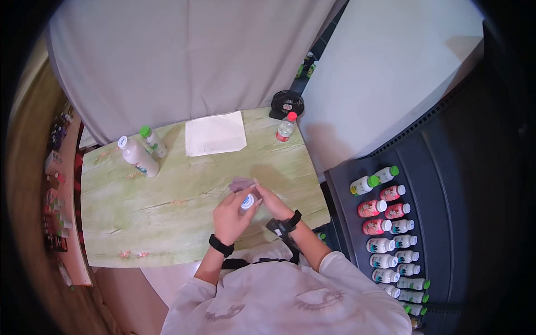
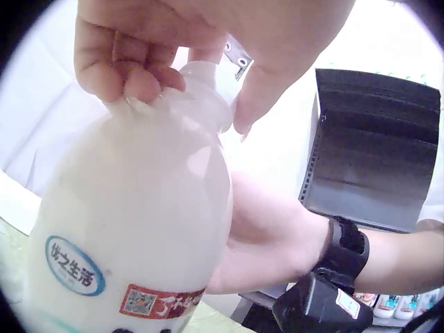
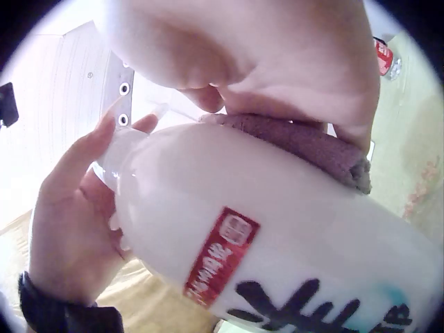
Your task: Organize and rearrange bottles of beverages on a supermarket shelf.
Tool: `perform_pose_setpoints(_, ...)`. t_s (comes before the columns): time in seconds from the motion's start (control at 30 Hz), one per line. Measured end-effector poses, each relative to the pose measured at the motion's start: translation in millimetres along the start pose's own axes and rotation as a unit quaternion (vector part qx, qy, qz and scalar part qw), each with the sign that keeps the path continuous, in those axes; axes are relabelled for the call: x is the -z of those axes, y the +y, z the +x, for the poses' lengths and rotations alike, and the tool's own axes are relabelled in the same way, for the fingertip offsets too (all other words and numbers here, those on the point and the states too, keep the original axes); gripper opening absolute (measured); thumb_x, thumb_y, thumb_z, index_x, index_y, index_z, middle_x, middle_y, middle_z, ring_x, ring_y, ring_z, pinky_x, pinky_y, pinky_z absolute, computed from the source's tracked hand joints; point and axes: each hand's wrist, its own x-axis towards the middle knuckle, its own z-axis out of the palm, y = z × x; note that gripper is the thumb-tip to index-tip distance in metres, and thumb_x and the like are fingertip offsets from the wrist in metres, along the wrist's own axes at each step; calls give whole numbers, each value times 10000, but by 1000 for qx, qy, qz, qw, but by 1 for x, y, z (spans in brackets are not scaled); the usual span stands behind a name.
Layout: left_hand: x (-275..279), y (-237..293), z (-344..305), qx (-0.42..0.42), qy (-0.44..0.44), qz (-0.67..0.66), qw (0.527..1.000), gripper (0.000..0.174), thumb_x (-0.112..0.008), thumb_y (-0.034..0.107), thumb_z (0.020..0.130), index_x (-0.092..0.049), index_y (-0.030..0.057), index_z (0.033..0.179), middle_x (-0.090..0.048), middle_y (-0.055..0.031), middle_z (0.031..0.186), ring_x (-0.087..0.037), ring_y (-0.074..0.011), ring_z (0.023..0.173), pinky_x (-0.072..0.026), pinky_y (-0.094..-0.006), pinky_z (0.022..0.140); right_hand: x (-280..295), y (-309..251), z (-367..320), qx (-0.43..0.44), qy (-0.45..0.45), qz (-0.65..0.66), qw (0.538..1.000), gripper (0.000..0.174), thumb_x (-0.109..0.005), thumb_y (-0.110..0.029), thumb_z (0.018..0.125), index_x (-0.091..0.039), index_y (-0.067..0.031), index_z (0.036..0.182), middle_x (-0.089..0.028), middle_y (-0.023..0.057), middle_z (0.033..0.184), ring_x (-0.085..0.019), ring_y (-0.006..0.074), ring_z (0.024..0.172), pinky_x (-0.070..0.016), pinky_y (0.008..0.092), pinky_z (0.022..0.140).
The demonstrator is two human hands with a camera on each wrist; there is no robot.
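Observation:
A white milk bottle (image 2: 139, 201) with a blue oval logo and a red label strip is held between both hands, tilted in the right wrist view. My left hand (image 1: 231, 216) grips it around the neck, fingers and thumb (image 2: 260, 97) curled just under the cap. The blue-printed white cap (image 1: 247, 201) shows between the hands in the head view. My right hand (image 1: 274, 202) holds a folded purple cloth (image 3: 298, 142) against the bottle's side. A loose part of the cloth sticks out past the fingers over the table.
On the green-patterned table (image 1: 167, 223) stand a large white bottle (image 1: 138, 157), a green-capped bottle (image 1: 153, 142), a red-capped clear bottle (image 1: 286, 128) and a black fan (image 1: 286, 104). White paper (image 1: 215, 134) lies at the back. A dark shelf (image 1: 441, 223) at right holds rows of bottles.

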Motion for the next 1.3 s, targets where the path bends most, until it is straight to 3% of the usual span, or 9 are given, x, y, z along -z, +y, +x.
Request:
perform_pose_setpoints(0.13, -2, 2, 4, 32, 18, -29, 999, 309, -734, 282, 809, -675, 136, 1074, -655, -98, 775, -643, -303, 649, -499, -385, 563, 9, 25, 15, 8, -27, 23, 999, 543, -258, -395, 1082, -426, -10, 1427, -526, 102, 1383, -497, 193, 1282, -378, 329, 1100)
perform_pose_setpoints(0.23, -3, -3, 6, 43, 16, -6, 999, 304, -753, 277, 808, -654, 93, 1029, -686, -121, 787, -671, -247, 628, -497, -335, 548, 4, 21, 9, 42, -43, 20, 998, 533, -254, -393, 1083, -423, -49, 1453, -515, 62, 1402, -491, 138, 1235, -395, 301, 1035)
perform_pose_setpoints(0.33, -4, -4, 10, 78, 40, -15, 996, 308, -748, 306, 819, -625, 86, 997, -679, -125, 740, -681, -262, 631, -504, -343, 544, 7, 21, 15, 57, -48, -32, 997, 542, -249, -384, 1084, -373, -35, 1480, -465, 64, 1460, -452, 145, 1299, -354, 309, 1092)
perform_pose_setpoints(0.43, -3, -13, 10, 114, 42, 0, 993, 306, -761, 296, 819, -608, 73, 962, -671, -135, 710, -677, -267, 608, -501, -337, 533, 3, 21, 18, 13, -53, 34, 998, 550, -253, -392, 1083, -365, -33, 1484, -447, 58, 1479, -418, 160, 1348, -304, 310, 1137)
perform_pose_setpoints(0.63, 10, -24, 7, 170, 67, -89, 979, 334, -792, 250, 804, -571, 34, 930, -671, -127, 700, -676, -190, 612, -492, -306, 529, -16, 7, 10, -61, 17, -59, 996, 592, -249, -429, 1078, -355, -14, 1487, -416, 90, 1502, -385, 189, 1383, -263, 310, 1163)
perform_pose_setpoints(0.87, 9, -33, 5, 172, 67, -120, 975, 322, -780, 236, 828, -549, 26, 905, -636, -72, 673, -582, -103, 544, -463, -269, 489, 15, 57, 39, -72, 5, -9, 997, 605, -253, -436, 1076, -355, 1, 1481, -402, 102, 1513, -379, 204, 1390, -251, 310, 1172)
perform_pose_setpoints(0.93, 8, -35, 7, 182, 76, -128, 972, 317, -776, 232, 838, -542, 29, 905, -623, -57, 661, -562, -89, 526, -446, -255, 466, 6, 47, 30, -45, 18, -13, 999, 583, -261, -428, 1077, -365, -22, 1483, -441, 89, 1479, -421, 179, 1348, -302, 300, 1136)
perform_pose_setpoints(1.03, 11, -33, 6, 223, 81, -152, 959, 373, -793, 303, 821, -550, 30, 897, -664, -134, 697, -665, -214, 613, -492, -318, 555, -1, 40, 25, -30, 26, -21, 999, 563, -274, -420, 1077, -382, -42, 1478, -485, 74, 1441, -463, 154, 1306, -346, 287, 1099)
perform_pose_setpoints(1.3, 2, -34, 3, 224, 93, -106, 964, 369, -759, 298, 852, -535, 19, 943, -652, -153, 691, -666, -236, 614, -482, -334, 543, -25, 15, 26, 122, -45, -31, 991, 567, -287, -383, 1071, -397, 30, 1443, -456, 156, 1467, -428, 218, 1354, -310, 329, 1131)
